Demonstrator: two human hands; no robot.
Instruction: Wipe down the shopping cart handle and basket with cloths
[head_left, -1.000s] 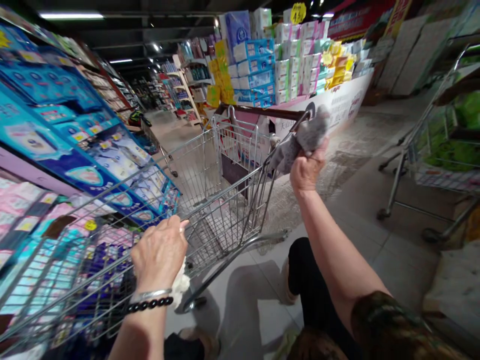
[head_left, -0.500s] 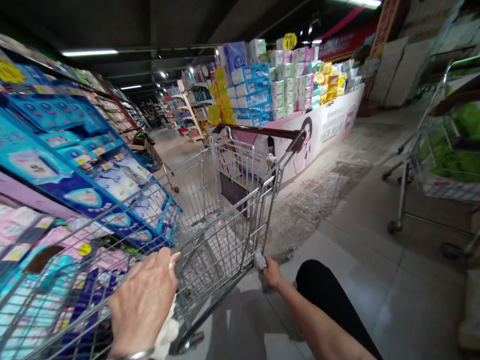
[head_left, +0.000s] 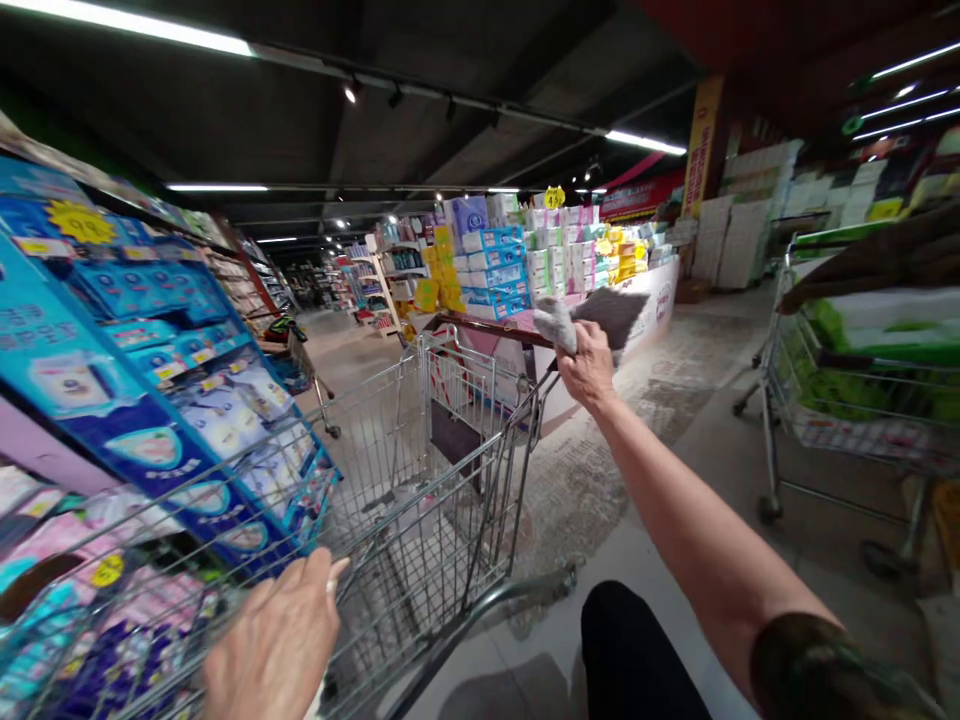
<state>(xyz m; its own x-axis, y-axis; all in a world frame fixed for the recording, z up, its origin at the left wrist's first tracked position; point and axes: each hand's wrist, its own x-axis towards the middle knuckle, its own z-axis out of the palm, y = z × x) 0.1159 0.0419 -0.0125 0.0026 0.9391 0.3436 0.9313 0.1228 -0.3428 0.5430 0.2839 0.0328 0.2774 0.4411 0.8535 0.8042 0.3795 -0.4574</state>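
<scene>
A metal wire shopping cart (head_left: 450, 500) stands tilted across the view in front of me. My left hand (head_left: 277, 635) is closed over the cart's near top rail, its fingertips hidden on the far side. A sliver of something white shows under that hand. My right hand (head_left: 586, 365) reaches out to the right end of the cart's brown handle (head_left: 491, 330). It is closed on a grey cloth (head_left: 555, 325), part of which sticks out past the fingers, with a darker flap hanging to the right.
Blue shelves of packaged goods (head_left: 157, 400) line the left side. Behind the cart rises a display of stacked tissue packs (head_left: 495, 270). Another cart with green goods (head_left: 862, 380) stands at right, and a further cart (head_left: 304, 365) is in the aisle.
My right hand has risen with the grey cloth from the low frame of the cart to its handle. My left hand stays on the rail. The view has tilted upward.
</scene>
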